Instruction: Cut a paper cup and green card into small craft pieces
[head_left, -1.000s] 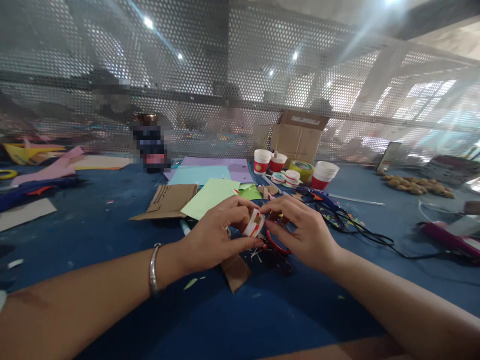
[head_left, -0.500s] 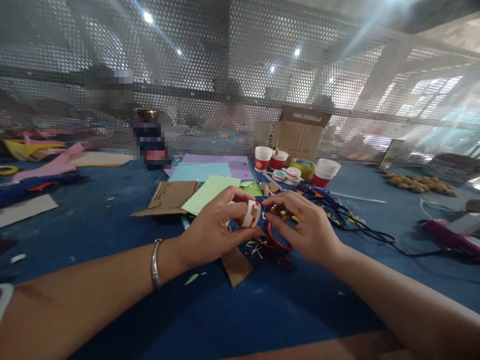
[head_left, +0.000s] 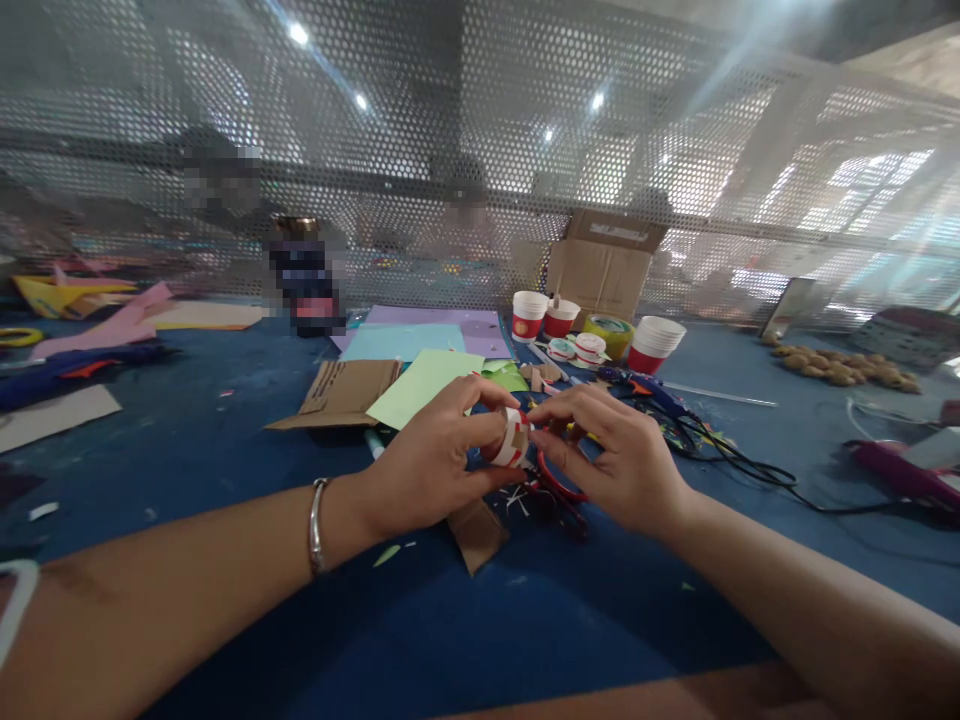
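My left hand (head_left: 431,460) is curled round a small red and white paper cup piece (head_left: 511,438), held just above the blue table (head_left: 225,440). My right hand (head_left: 611,455) meets it from the right, fingertips pinched on the piece's edge. Red-handled scissors (head_left: 559,487) lie under my right hand. A brown cardboard scrap (head_left: 474,533) lies below my left hand. A metal bangle sits on my left wrist.
Coloured paper sheets (head_left: 420,385) and corrugated cardboard (head_left: 341,392) lie behind my hands. Red and white paper cups (head_left: 654,345), tape rolls (head_left: 607,333) and a cardboard box (head_left: 604,270) stand further back. A black cable (head_left: 742,470) runs right. A perforated metal screen (head_left: 480,150) closes the far side.
Both hands have closed in on the cup piece and turned it slightly. My right fingertips now touch it. The view has shifted a little.
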